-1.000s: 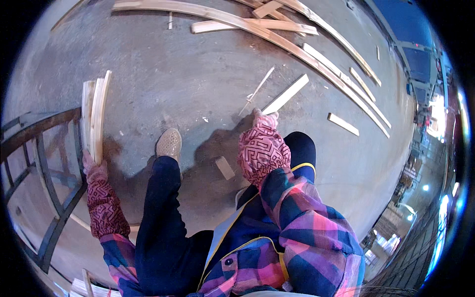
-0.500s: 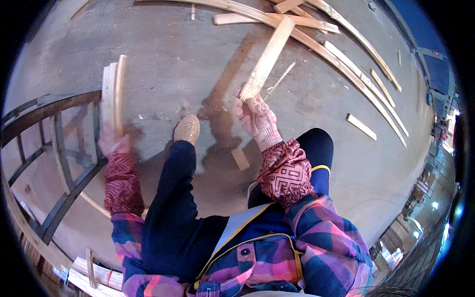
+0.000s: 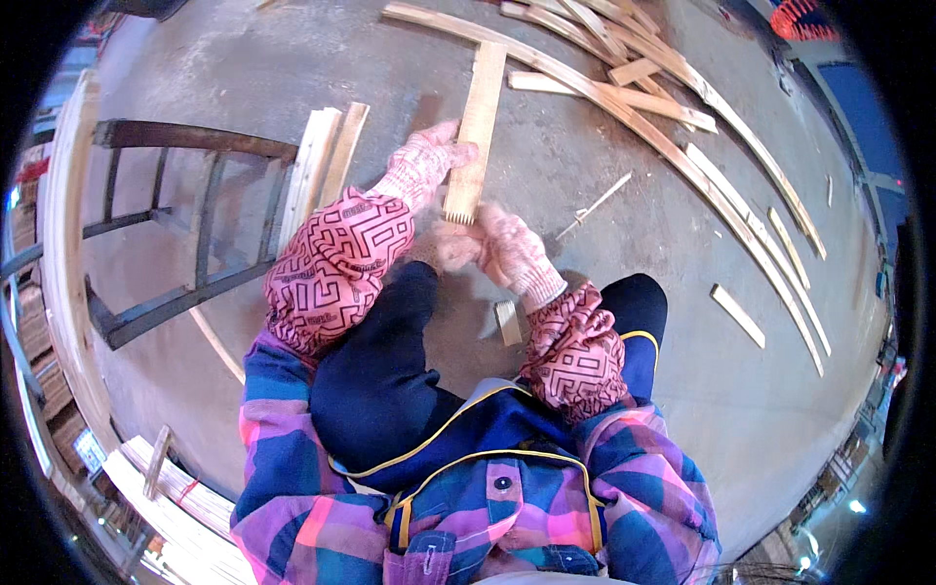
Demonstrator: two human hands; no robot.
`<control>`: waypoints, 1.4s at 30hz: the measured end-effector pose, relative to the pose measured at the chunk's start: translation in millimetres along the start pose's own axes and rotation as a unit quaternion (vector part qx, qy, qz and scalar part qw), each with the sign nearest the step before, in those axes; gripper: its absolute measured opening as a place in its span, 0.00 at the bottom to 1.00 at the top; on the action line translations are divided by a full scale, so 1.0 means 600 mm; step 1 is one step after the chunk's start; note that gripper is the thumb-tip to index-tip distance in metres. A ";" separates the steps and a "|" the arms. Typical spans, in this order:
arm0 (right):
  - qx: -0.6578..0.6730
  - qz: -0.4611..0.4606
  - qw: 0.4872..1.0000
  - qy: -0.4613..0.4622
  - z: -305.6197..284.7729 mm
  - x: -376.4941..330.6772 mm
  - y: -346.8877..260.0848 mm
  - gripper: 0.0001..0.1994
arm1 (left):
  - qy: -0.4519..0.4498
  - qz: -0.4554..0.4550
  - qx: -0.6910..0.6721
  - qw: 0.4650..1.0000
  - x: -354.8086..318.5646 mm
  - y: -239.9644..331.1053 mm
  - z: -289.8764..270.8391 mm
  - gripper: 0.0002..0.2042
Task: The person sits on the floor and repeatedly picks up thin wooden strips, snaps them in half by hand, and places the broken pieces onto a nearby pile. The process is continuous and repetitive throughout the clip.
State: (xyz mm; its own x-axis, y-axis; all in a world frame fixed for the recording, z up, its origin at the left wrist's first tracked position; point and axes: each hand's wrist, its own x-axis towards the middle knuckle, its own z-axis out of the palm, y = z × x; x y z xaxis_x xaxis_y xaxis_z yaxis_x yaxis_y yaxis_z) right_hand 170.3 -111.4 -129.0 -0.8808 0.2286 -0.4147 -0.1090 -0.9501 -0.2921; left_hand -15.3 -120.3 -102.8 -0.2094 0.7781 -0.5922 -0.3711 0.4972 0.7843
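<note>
A pale wooden board [image 3: 478,122] with a comb-cut near end points away from me, its far end by a long strip on the floor. My left hand [image 3: 426,161], in a pinkish glove, is closed on the board's left edge with the thumb on top. At the toothed near end is my right hand [image 3: 499,246], gloved too; its fingers are smeared by motion, so their grip is unclear. To the left, several upright wooden strips [image 3: 317,161] lean by a dark metal frame [image 3: 200,229].
Long wooden strips [image 3: 643,127] lie crossed on the floor at the far right. Short offcuts [image 3: 738,315] and a thin stick [image 3: 597,205] are nearer. A small block [image 3: 507,322] lies between my legs. Bundled strips [image 3: 185,507] sit at lower left.
My left hand has left the upright strips and moved right onto the board. My right hand stays by the board's near end. The view has shifted, showing more at the left.
</note>
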 end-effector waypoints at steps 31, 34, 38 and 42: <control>-0.667 -0.036 0.736 0.111 -0.058 -0.003 0.044 0.26 | 0.515 -0.012 0.659 0.548 -0.484 0.306 -0.265 0.22; -0.621 -0.015 0.775 0.119 -0.177 -0.025 0.054 0.26 | 0.523 -0.076 0.687 0.498 -0.556 0.281 -0.414 0.27; -0.497 0.014 0.853 0.160 -0.229 -0.056 0.046 0.27 | 0.553 -0.200 0.653 0.477 -0.548 0.280 -0.477 0.28; -0.550 -0.008 0.817 0.172 -0.238 -0.070 0.026 0.27 | 0.551 -0.231 0.668 0.443 -0.548 0.287 -0.437 0.23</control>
State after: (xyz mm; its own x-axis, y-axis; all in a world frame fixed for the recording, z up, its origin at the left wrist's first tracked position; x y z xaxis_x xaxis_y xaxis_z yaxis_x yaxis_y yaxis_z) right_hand 271.6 -105.5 -239.3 -0.6812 0.4652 -0.5653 0.5277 -0.2233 -0.8196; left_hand -247.4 -390.9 178.8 -0.9784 0.1804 0.1012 0.1076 0.8616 -0.4960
